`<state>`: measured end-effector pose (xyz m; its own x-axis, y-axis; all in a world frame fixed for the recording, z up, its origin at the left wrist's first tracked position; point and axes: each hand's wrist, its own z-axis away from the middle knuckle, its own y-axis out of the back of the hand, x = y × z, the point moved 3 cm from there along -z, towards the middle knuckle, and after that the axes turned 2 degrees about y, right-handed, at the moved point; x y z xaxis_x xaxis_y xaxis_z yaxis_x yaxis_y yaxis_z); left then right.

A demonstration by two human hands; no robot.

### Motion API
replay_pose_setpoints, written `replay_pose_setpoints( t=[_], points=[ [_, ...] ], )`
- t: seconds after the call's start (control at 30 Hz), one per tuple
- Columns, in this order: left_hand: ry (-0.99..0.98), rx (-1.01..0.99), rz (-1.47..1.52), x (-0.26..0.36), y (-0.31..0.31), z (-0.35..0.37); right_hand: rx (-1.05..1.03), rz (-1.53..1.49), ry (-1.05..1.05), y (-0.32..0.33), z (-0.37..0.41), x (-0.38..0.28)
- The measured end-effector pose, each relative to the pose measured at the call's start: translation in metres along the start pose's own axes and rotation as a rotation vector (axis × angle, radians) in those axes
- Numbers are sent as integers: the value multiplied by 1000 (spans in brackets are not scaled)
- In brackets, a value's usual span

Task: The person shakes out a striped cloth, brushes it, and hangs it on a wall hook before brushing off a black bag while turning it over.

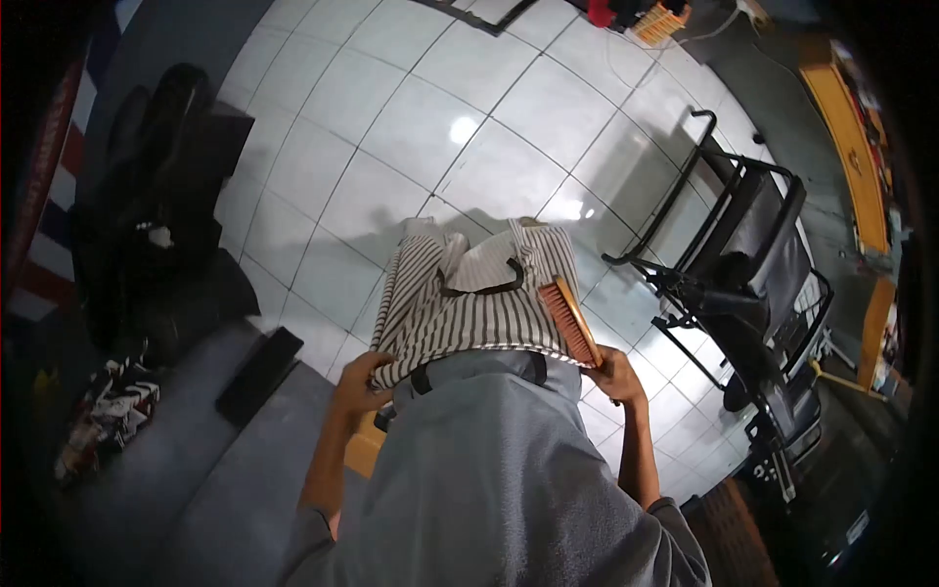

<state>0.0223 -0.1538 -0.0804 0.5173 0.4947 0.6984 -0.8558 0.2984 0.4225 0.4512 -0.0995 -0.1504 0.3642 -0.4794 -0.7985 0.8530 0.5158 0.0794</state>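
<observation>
Holding a striped cloth [460, 313] spread out at chest level, above the tiled floor [411, 127]. Left hand [360, 382] closed on its lower left edge. Right hand [616, 374] clamps the right edge plus a brush [569, 321]. Best: even tension on both sides, brush pinned firmly so it can't slip.

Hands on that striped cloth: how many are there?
2. The left hand grips the striped cloth at its lower left; the right hand holds its lower right corner with a brush.
</observation>
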Motion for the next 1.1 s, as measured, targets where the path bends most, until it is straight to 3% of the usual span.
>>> replay_pose_setpoints(
  t=[0.07, 0.13, 0.2, 0.27, 0.33, 0.4, 0.47, 0.53, 0.6, 0.7, 0.8, 0.83, 1.0, 1.1],
  points=[
    [39, 3, -54, -14, 14, 1, -44, 174, -65, 20, -16, -26],
    [101, 112, -149, -36, 34, -5, -77, 244, -4, 37, -41, -69],
    [-40, 244, -123, -39, 64, -13, -108, 302, 63, 44, -69, -116],
    [-124, 399, -248, -18, 106, -14, -85, 411, 270, 43, -100, -159],
    [-131, 502, -390, -7, 151, -5, 50, 516, 403, 21, -113, -238],
    [-393, 624, -433, 17, 202, 7, 48, 549, 550, 9, -128, -297],
    [-457, 649, -455, 36, 254, 29, 176, 384, 848, -19, -131, -348],
    [-505, 704, -446, 37, 300, 51, 116, 358, 760, -43, -133, -397],
    [-484, 757, -398, 25, 325, 74, 21, 407, 825, -56, -152, -422],
    [-356, 793, -283, 10, 334, 104, 99, 387, 836, -94, -152, -452],
    [-512, 760, -213, -23, 345, 122, 58, 312, 898, -133, -162, -465],
    [-470, 752, -228, -26, 351, 133, 30, 311, 914, -144, -167, -469],
    [-394, 927, -47, -66, 376, 163, -158, 229, 963, -207, -182, -491],
    [-382, 994, 1, -82, 386, 171, -387, 281, 967, -239, -194, -510]
  ],
)
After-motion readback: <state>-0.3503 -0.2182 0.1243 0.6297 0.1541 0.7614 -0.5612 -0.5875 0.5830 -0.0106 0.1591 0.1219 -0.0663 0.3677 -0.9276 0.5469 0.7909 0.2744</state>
